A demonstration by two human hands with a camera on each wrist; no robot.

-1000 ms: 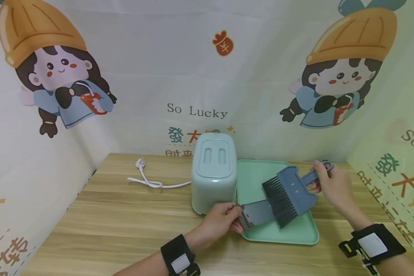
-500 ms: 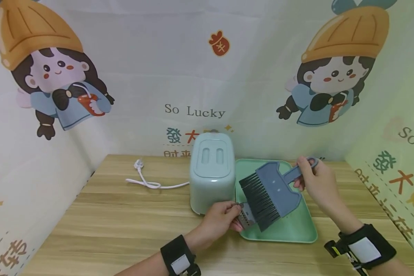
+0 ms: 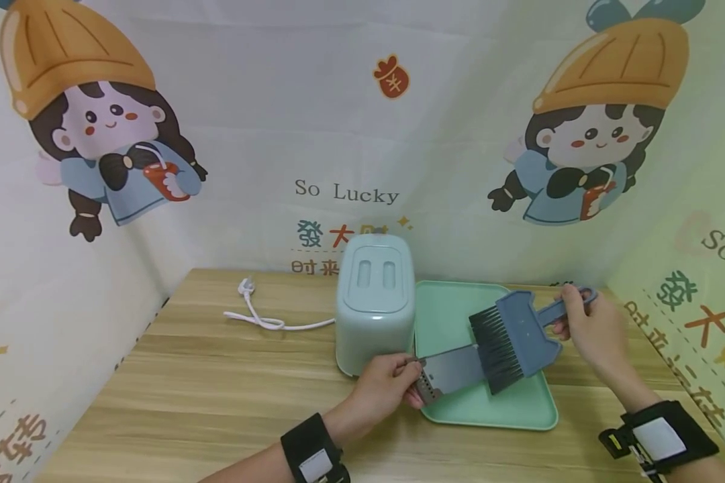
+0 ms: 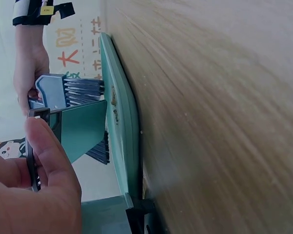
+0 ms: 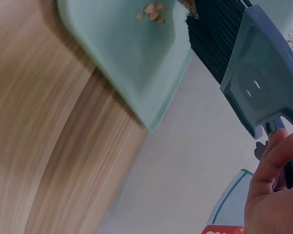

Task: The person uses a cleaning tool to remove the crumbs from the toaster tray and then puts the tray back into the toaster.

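Between thumb and fingers, my left hand [image 3: 383,386] pinches the perforated end of a flat grey crumb tray [image 3: 456,370], which slants over a green serving tray [image 3: 507,412]. The handle of a blue hand brush [image 3: 527,332] is held in my right hand [image 3: 595,335]. Its dark bristles lie over the crumb tray's far end and cover it. Brown crumbs [image 5: 155,12] lie on the green tray in the right wrist view. Just behind my left hand stands a pale green toaster [image 3: 374,335] with a closed lid.
A white power cord [image 3: 296,327] runs left from the toaster to its plug [image 3: 246,287] on the wooden table [image 3: 217,396]. A printed cloth [image 3: 248,134] hangs behind and along both sides.
The brush swept left along the crumb tray toward my left hand, then came back right to its far end. My left hand and the crumb tray stayed nearly still.
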